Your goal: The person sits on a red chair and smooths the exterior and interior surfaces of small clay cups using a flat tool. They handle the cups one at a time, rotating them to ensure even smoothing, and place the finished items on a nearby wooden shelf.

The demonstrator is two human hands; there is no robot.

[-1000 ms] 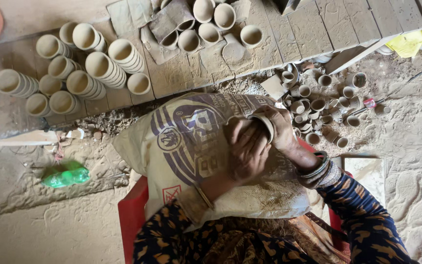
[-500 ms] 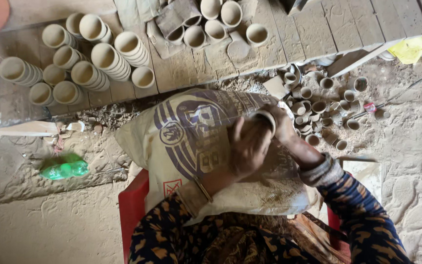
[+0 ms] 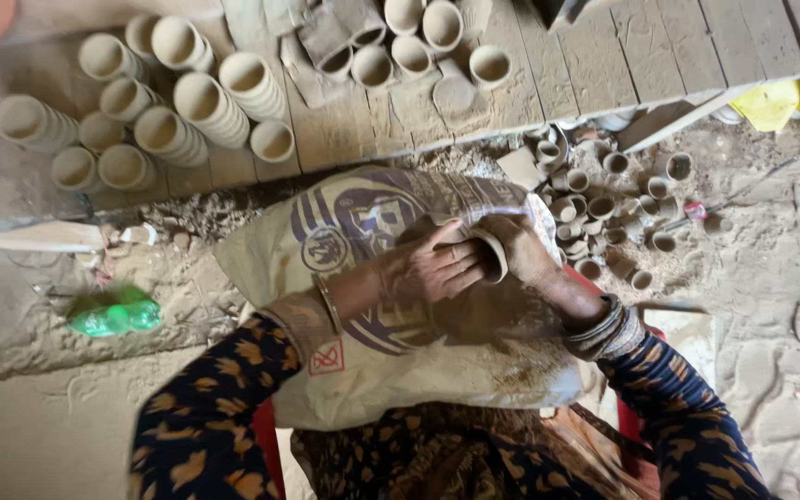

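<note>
small tan unfired clay cup (image 3: 491, 255), lying on its side, rim toward camera, clamped between both palms, dusty surface

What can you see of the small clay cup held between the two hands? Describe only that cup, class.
The clay cup is small, round and pale brown, like unfired or dusty clay, with a thin rim. It lies tilted on its side above the printed sack on the person's lap. The left hand wraps its fingers against one side, and the right hand covers the other, so most of its body is hidden. Its base cannot be seen.
</note>
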